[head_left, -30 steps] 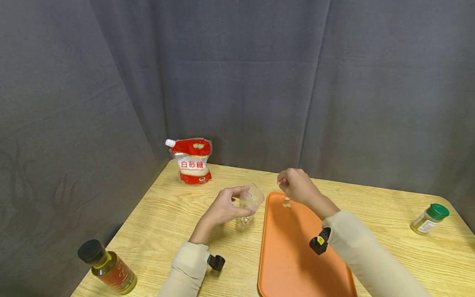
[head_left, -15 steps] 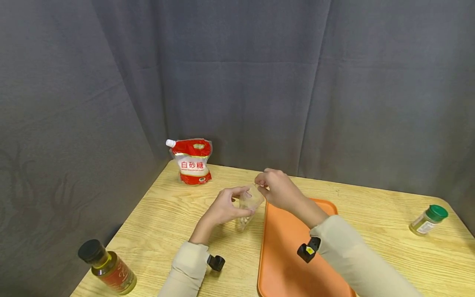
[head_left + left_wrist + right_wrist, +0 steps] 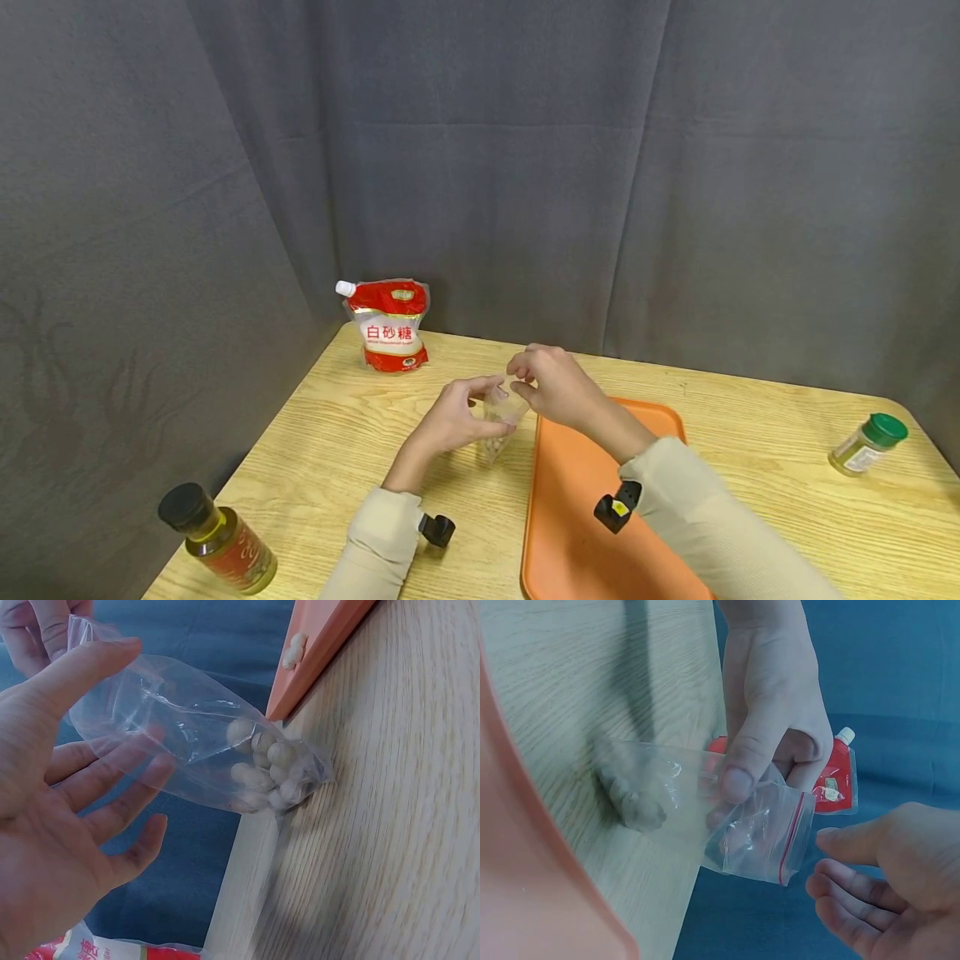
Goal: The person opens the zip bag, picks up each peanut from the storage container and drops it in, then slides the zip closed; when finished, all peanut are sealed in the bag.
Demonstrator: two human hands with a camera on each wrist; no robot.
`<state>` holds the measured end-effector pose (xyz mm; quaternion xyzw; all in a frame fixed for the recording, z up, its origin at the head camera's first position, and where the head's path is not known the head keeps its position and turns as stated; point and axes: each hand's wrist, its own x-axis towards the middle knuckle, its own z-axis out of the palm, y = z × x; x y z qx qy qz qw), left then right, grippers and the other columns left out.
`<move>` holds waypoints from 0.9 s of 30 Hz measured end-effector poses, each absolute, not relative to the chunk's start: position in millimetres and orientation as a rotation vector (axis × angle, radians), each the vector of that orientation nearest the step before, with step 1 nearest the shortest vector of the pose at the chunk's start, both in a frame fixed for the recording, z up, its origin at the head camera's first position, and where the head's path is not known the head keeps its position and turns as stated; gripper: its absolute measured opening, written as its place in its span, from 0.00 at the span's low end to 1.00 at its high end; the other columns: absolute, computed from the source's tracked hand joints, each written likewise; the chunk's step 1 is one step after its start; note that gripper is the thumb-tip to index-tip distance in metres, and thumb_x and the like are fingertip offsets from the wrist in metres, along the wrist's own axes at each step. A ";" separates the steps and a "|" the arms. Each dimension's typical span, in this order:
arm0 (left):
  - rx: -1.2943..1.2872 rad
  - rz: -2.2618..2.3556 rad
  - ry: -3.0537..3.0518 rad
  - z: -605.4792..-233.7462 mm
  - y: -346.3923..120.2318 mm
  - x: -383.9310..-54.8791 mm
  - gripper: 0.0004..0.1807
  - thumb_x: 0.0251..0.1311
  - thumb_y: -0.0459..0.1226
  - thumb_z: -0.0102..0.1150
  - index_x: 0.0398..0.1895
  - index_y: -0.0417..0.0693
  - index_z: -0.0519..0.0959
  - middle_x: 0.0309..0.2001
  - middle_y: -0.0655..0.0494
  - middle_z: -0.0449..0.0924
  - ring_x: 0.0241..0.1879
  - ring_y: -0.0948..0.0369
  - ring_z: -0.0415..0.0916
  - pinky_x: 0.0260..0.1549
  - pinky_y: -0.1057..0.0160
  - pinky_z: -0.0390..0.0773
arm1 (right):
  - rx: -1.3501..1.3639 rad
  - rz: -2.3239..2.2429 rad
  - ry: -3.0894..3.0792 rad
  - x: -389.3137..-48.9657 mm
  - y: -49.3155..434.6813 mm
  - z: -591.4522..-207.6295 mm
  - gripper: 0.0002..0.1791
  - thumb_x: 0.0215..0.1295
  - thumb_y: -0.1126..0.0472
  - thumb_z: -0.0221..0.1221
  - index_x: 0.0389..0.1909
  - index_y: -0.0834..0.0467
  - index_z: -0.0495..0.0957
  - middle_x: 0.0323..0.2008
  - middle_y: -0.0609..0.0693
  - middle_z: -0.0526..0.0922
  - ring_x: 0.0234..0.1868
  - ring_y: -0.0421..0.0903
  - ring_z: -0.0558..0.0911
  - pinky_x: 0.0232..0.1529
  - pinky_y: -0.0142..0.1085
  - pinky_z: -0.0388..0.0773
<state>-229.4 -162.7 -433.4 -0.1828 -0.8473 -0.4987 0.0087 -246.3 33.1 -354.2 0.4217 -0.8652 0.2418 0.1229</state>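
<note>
My left hand [image 3: 459, 423] holds a clear zip bag [image 3: 191, 712] with the thumb on one side and fingers behind. Pale, unshelled-looking peanuts [image 3: 276, 761] lie bunched in its lower corner, close over the wooden table. The bag's mouth, with a red zip strip, faces my right hand [image 3: 896, 881]. That hand has its thumb and bent fingers right at the mouth, and a gap with nothing in it shows between them in the right wrist view. One peanut [image 3: 294, 651] rests on the orange tray [image 3: 577, 508]; the right hand and forearm hide part of the tray in the head view.
A red-and-white sugar pouch [image 3: 388, 329] stands at the back left. At the front left is a dark-capped bottle [image 3: 232, 550], and a green-lidded jar [image 3: 866, 444] stands at the far right. Grey curtains [image 3: 480, 167] border the table behind and on the left.
My right hand has moved left from above the tray, where peanuts showed beneath it, to the bag's mouth. The left hand and bag have stayed nearly still.
</note>
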 end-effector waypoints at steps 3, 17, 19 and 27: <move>-0.575 -1.554 -2.650 -433.0 -162.9 -229.5 0.40 0.48 0.45 0.77 0.66 0.39 0.74 0.54 0.52 0.81 0.50 0.53 0.75 0.48 0.47 0.77 | 1.227 0.707 -2.527 -246.9 34.0 -355.0 0.08 0.57 0.73 0.67 0.38 0.67 0.85 0.32 0.56 0.84 0.33 0.51 0.83 0.35 0.40 0.82; -0.549 -1.528 -2.654 -431.5 -164.4 -230.1 0.40 0.47 0.43 0.77 0.66 0.43 0.74 0.59 0.48 0.78 0.52 0.53 0.74 0.51 0.45 0.75 | 1.051 0.790 -2.636 -272.5 66.4 -381.6 0.05 0.62 0.73 0.61 0.34 0.64 0.85 0.30 0.52 0.83 0.28 0.43 0.77 0.33 0.40 0.79; -0.528 -1.532 -2.658 -430.7 -164.5 -229.6 0.40 0.47 0.43 0.77 0.66 0.42 0.74 0.58 0.49 0.79 0.51 0.53 0.74 0.50 0.46 0.76 | 1.019 0.803 -2.687 -278.4 75.3 -390.2 0.05 0.62 0.73 0.60 0.34 0.65 0.84 0.28 0.52 0.82 0.24 0.42 0.74 0.33 0.40 0.77; -0.526 -1.582 -2.657 -430.9 -160.6 -227.7 0.41 0.47 0.41 0.77 0.67 0.41 0.73 0.55 0.50 0.80 0.51 0.54 0.75 0.50 0.46 0.77 | 0.941 0.717 -2.833 -290.4 103.8 -426.4 0.07 0.53 0.74 0.65 0.22 0.63 0.78 0.15 0.40 0.64 0.20 0.39 0.62 0.26 0.35 0.63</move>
